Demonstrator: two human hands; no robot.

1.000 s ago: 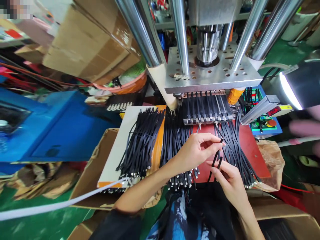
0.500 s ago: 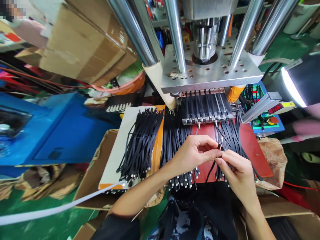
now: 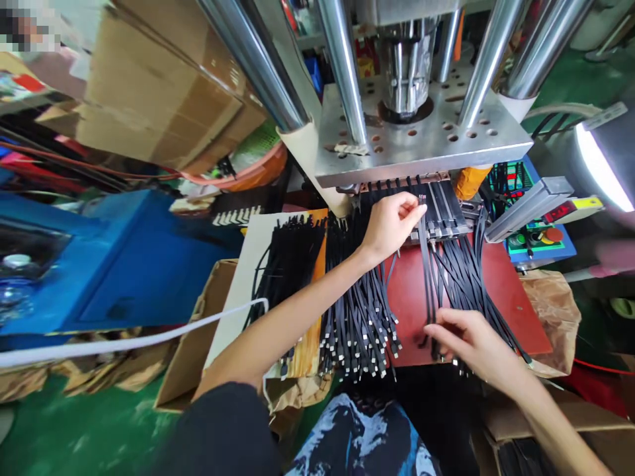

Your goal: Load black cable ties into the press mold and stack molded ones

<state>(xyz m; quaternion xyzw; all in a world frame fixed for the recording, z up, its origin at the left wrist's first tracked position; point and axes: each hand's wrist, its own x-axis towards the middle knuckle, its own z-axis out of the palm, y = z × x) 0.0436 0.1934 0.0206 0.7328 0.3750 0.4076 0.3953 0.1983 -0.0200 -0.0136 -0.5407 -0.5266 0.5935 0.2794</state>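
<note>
My left hand (image 3: 394, 225) is raised to the front of the metal mould fixture (image 3: 449, 198), thumb and fingers pinched on the upper end of flat black cables (image 3: 425, 264). Bare wire tips show just above that pinch. The cables hang straight down toward me over the red board (image 3: 407, 297). Lower down, my right hand (image 3: 466, 340) has its thumb and finger closed about their lower stretch, slightly blurred. In the fixture, several black cables lie in parallel slots; my left hand hides part of them.
Overhead stands a press with a thick steel plate (image 3: 421, 155) and shiny columns (image 3: 342, 73). Cable bundles lie on a white board (image 3: 231, 284) to the left, mid-table and right. A control box (image 3: 560, 248) sits at right, a lamp (image 3: 602, 165) beyond it.
My hands, together over the red board before, are now apart. The left has moved up to the fixture with the cable ends; the right has dropped slightly down along the cables.
</note>
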